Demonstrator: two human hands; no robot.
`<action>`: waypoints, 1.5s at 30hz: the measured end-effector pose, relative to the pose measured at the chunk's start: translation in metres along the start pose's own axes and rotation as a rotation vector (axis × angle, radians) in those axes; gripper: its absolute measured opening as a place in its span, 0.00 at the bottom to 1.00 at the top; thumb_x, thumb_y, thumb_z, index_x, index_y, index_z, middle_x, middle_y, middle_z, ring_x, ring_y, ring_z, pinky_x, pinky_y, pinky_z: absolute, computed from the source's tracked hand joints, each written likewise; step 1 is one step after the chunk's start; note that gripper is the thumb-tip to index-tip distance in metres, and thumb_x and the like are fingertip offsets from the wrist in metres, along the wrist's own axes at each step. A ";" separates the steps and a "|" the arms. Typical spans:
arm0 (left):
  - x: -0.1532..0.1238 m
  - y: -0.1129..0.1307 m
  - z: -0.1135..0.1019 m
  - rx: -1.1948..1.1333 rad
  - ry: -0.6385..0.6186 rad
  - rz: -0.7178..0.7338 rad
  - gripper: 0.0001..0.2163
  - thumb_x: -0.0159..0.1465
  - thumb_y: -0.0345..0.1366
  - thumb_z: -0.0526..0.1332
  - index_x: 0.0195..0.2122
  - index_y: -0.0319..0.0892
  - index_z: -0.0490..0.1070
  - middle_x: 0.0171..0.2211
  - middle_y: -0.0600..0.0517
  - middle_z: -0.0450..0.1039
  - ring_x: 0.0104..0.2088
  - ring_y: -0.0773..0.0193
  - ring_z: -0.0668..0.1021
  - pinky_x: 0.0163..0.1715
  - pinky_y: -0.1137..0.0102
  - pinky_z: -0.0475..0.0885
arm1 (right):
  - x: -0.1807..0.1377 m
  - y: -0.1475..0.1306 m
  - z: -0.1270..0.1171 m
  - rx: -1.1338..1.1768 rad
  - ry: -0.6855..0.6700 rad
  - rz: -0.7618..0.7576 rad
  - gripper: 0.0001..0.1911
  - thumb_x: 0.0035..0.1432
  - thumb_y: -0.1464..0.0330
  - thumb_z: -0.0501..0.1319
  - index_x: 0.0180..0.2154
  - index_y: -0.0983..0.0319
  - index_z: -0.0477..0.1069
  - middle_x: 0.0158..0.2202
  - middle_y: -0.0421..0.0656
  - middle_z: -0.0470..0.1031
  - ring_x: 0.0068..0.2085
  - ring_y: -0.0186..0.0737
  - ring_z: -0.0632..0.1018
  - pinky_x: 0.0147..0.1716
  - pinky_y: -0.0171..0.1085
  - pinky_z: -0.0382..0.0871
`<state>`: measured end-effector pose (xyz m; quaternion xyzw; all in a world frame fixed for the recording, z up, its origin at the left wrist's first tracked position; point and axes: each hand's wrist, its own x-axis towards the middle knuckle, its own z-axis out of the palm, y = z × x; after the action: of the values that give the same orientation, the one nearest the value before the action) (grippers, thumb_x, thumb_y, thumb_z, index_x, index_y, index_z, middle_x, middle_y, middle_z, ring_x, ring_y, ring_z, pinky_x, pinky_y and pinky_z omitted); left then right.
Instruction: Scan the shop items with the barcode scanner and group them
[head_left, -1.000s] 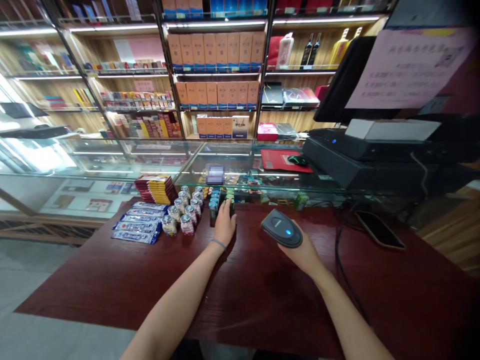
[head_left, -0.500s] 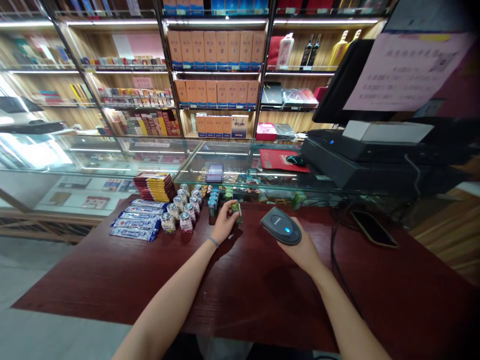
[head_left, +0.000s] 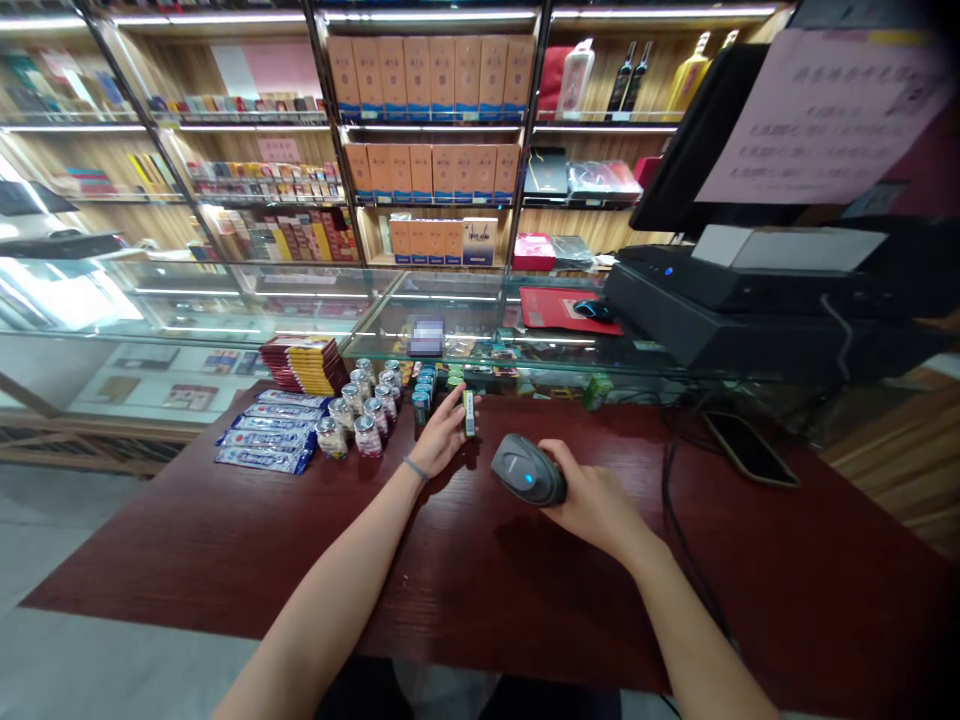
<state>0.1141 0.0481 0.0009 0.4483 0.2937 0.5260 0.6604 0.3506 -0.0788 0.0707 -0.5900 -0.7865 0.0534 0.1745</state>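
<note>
My left hand (head_left: pixel 441 440) holds a small green box (head_left: pixel 469 412) above the table, a pale side with a barcode-like patch turned up. My right hand (head_left: pixel 589 495) is wrapped around the handle of a dark grey barcode scanner (head_left: pixel 525 470), which has a blue light lit on top. The scanner's head points left, a short way from the green box. Just beyond my left hand stand small blue-green containers (head_left: pixel 421 400) in a row, with green ones (head_left: pixel 455 376) beside them. Left of these are several clear jars with silvery lids (head_left: pixel 367 437).
Blue-and-white packets (head_left: pixel 266 440) and a stack of red and yellow packs (head_left: pixel 304 365) lie at the left. A glass counter (head_left: pixel 450 345) borders the far edge. At the right are a phone (head_left: pixel 750 447), a black cable (head_left: pixel 670 500) and a monitor (head_left: pixel 701 130).
My left hand has turned the green box so its pale, marked side shows. My right hand has brought the scanner left and slightly lower, closer to the box. The view has tilted down slightly.
</note>
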 end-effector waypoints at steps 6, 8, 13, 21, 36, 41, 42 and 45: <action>0.004 -0.004 -0.002 -0.009 -0.011 -0.029 0.27 0.68 0.41 0.63 0.68 0.54 0.60 0.61 0.44 0.71 0.49 0.59 0.79 0.46 0.61 0.77 | -0.001 -0.001 -0.002 -0.051 -0.040 -0.015 0.16 0.53 0.67 0.65 0.43 0.54 0.64 0.31 0.40 0.83 0.33 0.54 0.84 0.26 0.37 0.58; 0.003 -0.003 -0.001 -0.002 -0.006 -0.028 0.29 0.67 0.41 0.63 0.68 0.54 0.59 0.61 0.44 0.71 0.49 0.59 0.79 0.46 0.62 0.77 | -0.001 0.000 -0.002 -0.044 -0.032 -0.012 0.17 0.54 0.66 0.65 0.45 0.54 0.63 0.32 0.41 0.83 0.33 0.54 0.84 0.26 0.37 0.58; -0.002 0.001 0.001 -0.013 -0.015 -0.014 0.30 0.65 0.42 0.65 0.68 0.55 0.60 0.60 0.46 0.72 0.48 0.60 0.79 0.42 0.65 0.78 | 0.000 0.006 -0.002 0.055 -0.001 0.014 0.22 0.54 0.65 0.64 0.49 0.53 0.60 0.35 0.41 0.83 0.36 0.56 0.85 0.28 0.37 0.61; -0.001 -0.002 0.018 0.071 0.101 0.054 0.34 0.59 0.41 0.70 0.66 0.50 0.62 0.53 0.47 0.75 0.47 0.61 0.80 0.43 0.68 0.76 | 0.003 0.034 -0.018 0.240 0.344 0.362 0.19 0.52 0.60 0.63 0.45 0.53 0.62 0.33 0.42 0.82 0.39 0.57 0.84 0.31 0.39 0.67; 0.068 -0.084 0.165 0.279 0.039 0.290 0.20 0.58 0.32 0.69 0.51 0.42 0.68 0.41 0.49 0.75 0.40 0.63 0.80 0.44 0.66 0.76 | -0.023 0.098 -0.058 0.421 0.731 0.588 0.17 0.51 0.58 0.64 0.42 0.54 0.66 0.35 0.43 0.80 0.40 0.54 0.82 0.36 0.42 0.72; 0.087 -0.116 0.205 0.478 0.097 0.341 0.19 0.58 0.27 0.67 0.51 0.41 0.69 0.41 0.49 0.72 0.39 0.63 0.78 0.43 0.66 0.76 | -0.028 0.105 -0.061 0.526 0.784 0.624 0.16 0.51 0.58 0.64 0.40 0.55 0.65 0.32 0.41 0.78 0.31 0.48 0.80 0.28 0.38 0.68; 0.089 -0.121 0.210 0.516 0.100 0.355 0.19 0.59 0.27 0.67 0.51 0.41 0.70 0.41 0.48 0.72 0.39 0.63 0.78 0.42 0.66 0.76 | -0.028 0.105 -0.061 0.547 0.789 0.631 0.16 0.50 0.58 0.65 0.40 0.55 0.65 0.31 0.41 0.78 0.31 0.47 0.79 0.28 0.38 0.68; 0.096 -0.134 0.217 0.610 0.096 0.417 0.18 0.60 0.27 0.66 0.52 0.42 0.69 0.42 0.48 0.72 0.41 0.61 0.77 0.44 0.64 0.75 | -0.028 0.106 -0.062 0.597 0.819 0.656 0.16 0.49 0.59 0.65 0.39 0.54 0.65 0.30 0.41 0.78 0.31 0.47 0.80 0.28 0.37 0.68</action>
<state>0.3851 0.0723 -0.0197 0.6495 0.3699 0.5579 0.3607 0.4749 -0.0818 0.0923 -0.7000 -0.3834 0.0912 0.5956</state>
